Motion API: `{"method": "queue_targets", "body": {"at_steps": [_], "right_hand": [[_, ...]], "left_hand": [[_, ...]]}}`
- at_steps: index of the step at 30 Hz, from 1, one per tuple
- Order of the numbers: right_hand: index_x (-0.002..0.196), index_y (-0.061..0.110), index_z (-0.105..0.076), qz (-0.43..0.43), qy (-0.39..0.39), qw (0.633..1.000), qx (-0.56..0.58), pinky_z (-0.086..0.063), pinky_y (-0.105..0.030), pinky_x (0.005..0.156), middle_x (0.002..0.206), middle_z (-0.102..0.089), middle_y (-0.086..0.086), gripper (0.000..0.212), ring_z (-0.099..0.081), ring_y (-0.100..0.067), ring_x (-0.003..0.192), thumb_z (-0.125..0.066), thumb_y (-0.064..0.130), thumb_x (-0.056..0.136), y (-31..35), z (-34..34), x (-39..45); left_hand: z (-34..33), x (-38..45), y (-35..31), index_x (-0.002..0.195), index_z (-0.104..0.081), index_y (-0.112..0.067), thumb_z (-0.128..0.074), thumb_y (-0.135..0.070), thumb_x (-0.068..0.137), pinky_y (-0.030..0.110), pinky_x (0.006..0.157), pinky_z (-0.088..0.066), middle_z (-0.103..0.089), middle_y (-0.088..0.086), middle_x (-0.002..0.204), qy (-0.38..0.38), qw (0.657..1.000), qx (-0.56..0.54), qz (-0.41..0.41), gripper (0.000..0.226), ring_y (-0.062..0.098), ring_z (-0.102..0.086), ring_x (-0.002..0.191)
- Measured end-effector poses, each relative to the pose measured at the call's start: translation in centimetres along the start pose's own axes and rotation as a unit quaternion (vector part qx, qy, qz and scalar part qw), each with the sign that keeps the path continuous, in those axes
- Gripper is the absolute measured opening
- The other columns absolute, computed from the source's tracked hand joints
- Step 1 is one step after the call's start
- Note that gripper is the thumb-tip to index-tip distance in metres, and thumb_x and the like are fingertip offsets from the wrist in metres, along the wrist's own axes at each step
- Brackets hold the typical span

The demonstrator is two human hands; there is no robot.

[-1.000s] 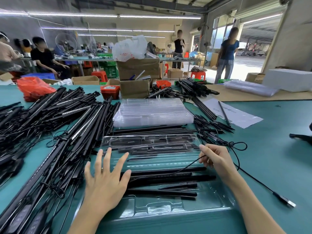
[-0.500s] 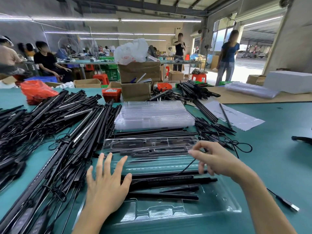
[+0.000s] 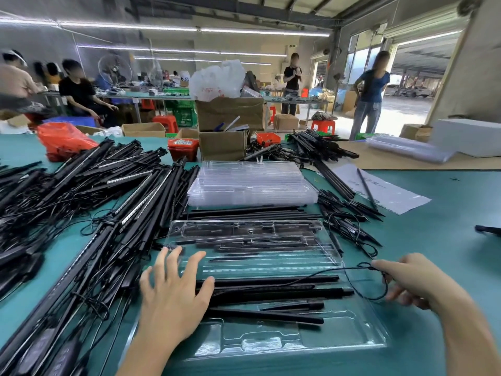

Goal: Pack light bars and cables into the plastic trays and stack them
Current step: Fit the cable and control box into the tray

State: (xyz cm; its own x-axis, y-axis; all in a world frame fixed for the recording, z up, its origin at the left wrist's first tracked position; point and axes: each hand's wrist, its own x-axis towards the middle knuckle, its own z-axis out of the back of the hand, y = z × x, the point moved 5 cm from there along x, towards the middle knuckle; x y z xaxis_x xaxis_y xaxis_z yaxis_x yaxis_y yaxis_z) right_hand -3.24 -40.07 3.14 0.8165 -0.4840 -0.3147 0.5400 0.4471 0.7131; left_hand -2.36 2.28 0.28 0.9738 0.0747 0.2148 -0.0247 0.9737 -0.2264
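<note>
At lower centre, a left hand (image 3: 173, 299) lies flat on light bars (image 3: 273, 290) in a part-filled plastic tray (image 3: 352, 340) while the right hand (image 3: 406, 280) pinches a cable (image 3: 363, 267), its grip nearly closed; empty trays (image 3: 252, 183) and heaped bars (image 3: 81, 202) on the desk (image 3: 433, 240) suggest packing has barely begun.

This is a factory packing hall. Long green work tables (image 3: 433, 240) carry piles of black light bars (image 3: 81, 185), cardboard boxes (image 3: 222, 145) and clear tray stacks (image 3: 252, 183). Workers (image 3: 78, 90) sit under tube lamps (image 3: 189, 29).
</note>
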Motion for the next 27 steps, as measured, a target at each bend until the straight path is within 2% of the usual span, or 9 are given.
{"method": "queue_targets", "body": {"at_steps": [3,7,11,14,17,20,23,25,27], "right_hand": [[0.091,0.006,-0.061,0.088,-0.060,0.989,0.100,-0.028,-0.017,0.041,0.064,-0.073,-0.008,0.033,-0.050,-0.019,0.037,-0.074,0.036,0.089,1.8,0.5,-0.1],[0.091,0.011,-0.054,0.231,-0.125,0.927,0.267,-0.031,-0.017,0.031,0.077,-0.077,-0.003,0.028,-0.056,-0.017,0.035,-0.072,0.033,0.091,5.5,0.7,-2.4],[0.093,0.017,-0.052,0.360,-0.082,0.872,0.322,-0.036,-0.018,0.033,0.073,-0.074,-0.011,0.024,-0.059,-0.021,0.040,-0.074,0.025,0.087,8.6,-0.8,-5.1],[0.096,0.016,-0.054,0.411,0.009,0.845,0.341,-0.038,-0.019,0.035,0.074,-0.071,-0.019,0.031,-0.058,-0.023,0.044,-0.077,0.028,0.078,9.5,-2.4,-6.1],[0.100,0.024,-0.057,0.428,0.084,0.827,0.355,-0.042,-0.021,0.038,0.077,-0.070,-0.021,0.039,-0.058,-0.024,0.047,-0.085,0.032,0.073,10.1,-3.8,-6.7],[0.107,0.027,-0.059,0.434,0.148,0.804,0.378,-0.044,-0.024,0.040,0.081,-0.070,-0.021,0.037,-0.058,-0.025,0.051,-0.079,0.024,0.077,11.1,-4.9,-7.4],[0.118,0.021,-0.057,0.457,0.204,0.781,0.375,-0.044,-0.025,0.043,0.090,-0.071,-0.021,0.035,-0.059,-0.025,0.056,-0.066,0.012,0.085,12.5,-5.3,-8.6],[0.124,0.016,-0.055,0.474,0.243,0.764,0.364,-0.044,-0.026,0.047,0.096,-0.070,-0.021,0.037,-0.060,-0.026,0.060,-0.060,0.010,0.088,13.5,-5.2,-9.7],[0.126,0.014,-0.055,0.483,0.281,0.744,0.366,-0.045,-0.027,0.049,0.100,-0.069,-0.022,0.040,-0.060,-0.027,0.062,-0.057,0.008,0.087,14.4,-5.0,-10.6]], "left_hand": [[0.0,0.0,0.1,0.146,-0.018,-0.051,-0.026,-0.061,0.097,0.049,0.119,-0.002,-0.007,-0.001,0.162,-0.007,1.000,-0.010,0.004,0.051,0.019,0.012,0.149],[0.2,0.1,0.2,0.147,-0.021,-0.048,-0.033,-0.063,0.094,0.049,0.117,-0.006,-0.010,-0.004,0.159,-0.007,1.000,-0.020,0.021,0.056,0.019,0.006,0.145],[1.2,0.0,0.2,0.135,-0.046,-0.041,-0.045,-0.061,0.090,0.047,0.109,-0.019,-0.038,-0.007,0.143,-0.046,0.996,-0.068,0.040,0.049,0.019,-0.021,0.133],[3.3,-0.5,-0.9,0.109,-0.064,-0.030,-0.046,-0.052,0.084,0.038,0.090,-0.027,-0.057,-0.010,0.115,-0.181,0.975,-0.124,-0.046,0.038,0.017,-0.041,0.112],[5.6,-2.1,-3.5,0.085,-0.068,-0.019,-0.055,-0.032,0.087,0.035,0.074,-0.042,-0.063,-0.013,0.084,-0.290,0.901,-0.208,-0.245,0.019,0.010,-0.053,0.080],[6.0,-3.2,-7.2,0.081,-0.069,-0.023,-0.059,-0.030,0.087,0.025,0.065,-0.048,-0.063,-0.018,0.072,-0.191,0.878,-0.287,-0.331,0.014,0.000,-0.055,0.066],[3.8,-2.8,-11.2,0.106,-0.066,-0.031,-0.054,-0.049,0.087,0.026,0.063,-0.051,-0.065,-0.020,0.077,0.018,0.909,-0.350,-0.225,0.028,0.003,-0.059,0.061],[2.0,-2.1,-13.9,0.130,-0.056,-0.037,-0.056,-0.051,0.089,0.025,0.072,-0.054,-0.065,-0.020,0.095,0.107,0.905,-0.378,-0.166,0.043,0.001,-0.062,0.067],[0.7,-1.3,-16.1,0.144,-0.038,-0.039,-0.060,-0.053,0.089,0.024,0.081,-0.051,-0.058,-0.021,0.116,0.159,0.885,-0.423,-0.115,0.061,0.002,-0.066,0.087]]}}
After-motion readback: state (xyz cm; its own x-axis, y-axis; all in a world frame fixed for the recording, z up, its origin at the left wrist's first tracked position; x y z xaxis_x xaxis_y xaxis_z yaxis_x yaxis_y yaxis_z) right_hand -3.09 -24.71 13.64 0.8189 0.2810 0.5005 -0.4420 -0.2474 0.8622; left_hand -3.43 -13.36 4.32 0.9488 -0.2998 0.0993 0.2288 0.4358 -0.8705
